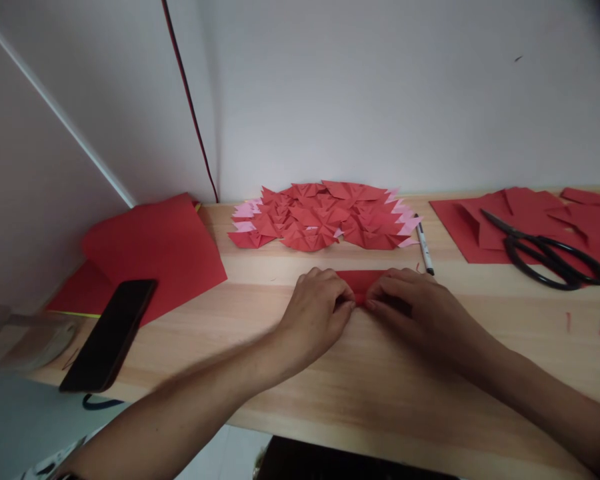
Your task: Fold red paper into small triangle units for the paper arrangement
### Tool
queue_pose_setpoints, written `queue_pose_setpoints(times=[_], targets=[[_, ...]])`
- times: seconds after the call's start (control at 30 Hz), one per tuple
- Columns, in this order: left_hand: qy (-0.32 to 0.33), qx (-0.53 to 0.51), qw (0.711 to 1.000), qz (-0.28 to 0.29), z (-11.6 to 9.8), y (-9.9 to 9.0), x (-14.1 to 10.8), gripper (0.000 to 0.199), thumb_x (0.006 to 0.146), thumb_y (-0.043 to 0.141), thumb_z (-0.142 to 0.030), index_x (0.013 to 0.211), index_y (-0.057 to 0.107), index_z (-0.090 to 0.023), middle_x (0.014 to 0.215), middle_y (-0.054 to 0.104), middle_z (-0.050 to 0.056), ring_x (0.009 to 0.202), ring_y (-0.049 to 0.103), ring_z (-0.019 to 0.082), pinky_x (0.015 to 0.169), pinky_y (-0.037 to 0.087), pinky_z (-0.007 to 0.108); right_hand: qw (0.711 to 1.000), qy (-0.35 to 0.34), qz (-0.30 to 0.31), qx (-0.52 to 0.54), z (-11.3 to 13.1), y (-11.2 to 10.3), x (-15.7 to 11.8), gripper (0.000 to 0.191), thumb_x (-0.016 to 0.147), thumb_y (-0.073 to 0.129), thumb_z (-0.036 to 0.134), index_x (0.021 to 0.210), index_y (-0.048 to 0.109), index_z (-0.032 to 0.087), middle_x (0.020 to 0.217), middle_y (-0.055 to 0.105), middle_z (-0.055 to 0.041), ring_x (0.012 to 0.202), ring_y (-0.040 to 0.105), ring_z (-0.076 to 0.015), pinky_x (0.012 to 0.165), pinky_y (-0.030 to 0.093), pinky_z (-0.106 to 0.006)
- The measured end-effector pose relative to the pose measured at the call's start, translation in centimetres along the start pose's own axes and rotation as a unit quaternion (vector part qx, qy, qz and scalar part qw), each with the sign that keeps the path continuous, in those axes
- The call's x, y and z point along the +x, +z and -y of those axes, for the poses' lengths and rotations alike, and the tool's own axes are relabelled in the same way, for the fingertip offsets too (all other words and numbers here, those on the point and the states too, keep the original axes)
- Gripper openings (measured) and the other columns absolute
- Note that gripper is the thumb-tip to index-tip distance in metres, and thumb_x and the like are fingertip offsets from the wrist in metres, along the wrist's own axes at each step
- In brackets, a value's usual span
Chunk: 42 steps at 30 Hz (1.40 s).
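Observation:
A small piece of red paper [361,280] lies flat on the wooden table [300,407], between my two hands. My left hand [325,303] pinches its near left edge with curled fingers. At the near right edge, my right hand [405,300] grips the same paper between thumb and fingers. Both sets of fingertips almost meet along the near edge, where the paper looks folded over. Behind the hands is a cluster of folded red and pink paper pieces [315,217]. A marker [424,247] rests just beyond my right hand.
Black-handled scissors [545,257] lie on red paper sheets [455,223] at the right. On the left, a black phone [109,337] overlaps large red sheets [155,253]. A clear plastic container [25,340] stands at the far left. The wall [380,93] borders the table's back edge.

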<state>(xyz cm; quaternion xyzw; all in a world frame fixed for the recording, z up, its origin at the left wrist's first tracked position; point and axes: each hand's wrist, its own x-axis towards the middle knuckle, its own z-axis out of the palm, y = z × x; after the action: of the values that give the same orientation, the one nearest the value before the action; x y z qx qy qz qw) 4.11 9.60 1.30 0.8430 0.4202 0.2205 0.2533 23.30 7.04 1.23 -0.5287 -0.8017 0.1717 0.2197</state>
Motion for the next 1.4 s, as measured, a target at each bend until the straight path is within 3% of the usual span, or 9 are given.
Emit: queue_pose_setpoints(times=[0.47, 0.87, 1.4], targets=[[-0.041, -0.003, 0.999, -0.001, -0.24, 0.11, 0.59, 0.005, 0.077, 0.061, -0.016, 0.073, 0.063, -0.018, 0.078, 0.062, 0.001, 0.081, 0.051, 0.018, 0.074, 0.04, 0.031, 0.999, 0.011, 0.019, -0.025, 0.17, -0.11, 0.1, 0.017, 0.088, 0.05, 0.024, 0.074, 0.06, 0.02, 0.076, 0.06, -0.0021, 0.072, 0.052, -0.0186, 0.067, 0.035, -0.033], [-0.039, 0.019, 0.999, 0.006, -0.59, 0.05, 0.74, 0.009, 0.075, 0.059, -0.014, 0.069, 0.064, -0.018, 0.074, 0.064, 0.001, 0.08, 0.051, 0.018, 0.072, 0.041, 0.031, 0.999, 0.021, 0.007, -0.032, 0.47, 0.12, 0.32, 0.015, 0.086, 0.052, 0.025, 0.075, 0.06, 0.021, 0.074, 0.061, -0.0015, 0.071, 0.053, -0.0181, 0.067, 0.035, -0.033], [-0.017, 0.069, 0.997, 0.005, -0.31, 0.43, 0.54, 0.007, 0.078, 0.059, -0.02, 0.071, 0.057, -0.018, 0.078, 0.061, 0.002, 0.08, 0.05, 0.019, 0.071, 0.039, 0.032, 0.992, -0.005, 0.001, -0.123, 0.55, 0.83, -0.01, 0.014, 0.089, 0.051, 0.024, 0.076, 0.053, 0.02, 0.077, 0.057, -0.0019, 0.074, 0.051, -0.0202, 0.069, 0.032, -0.034]])
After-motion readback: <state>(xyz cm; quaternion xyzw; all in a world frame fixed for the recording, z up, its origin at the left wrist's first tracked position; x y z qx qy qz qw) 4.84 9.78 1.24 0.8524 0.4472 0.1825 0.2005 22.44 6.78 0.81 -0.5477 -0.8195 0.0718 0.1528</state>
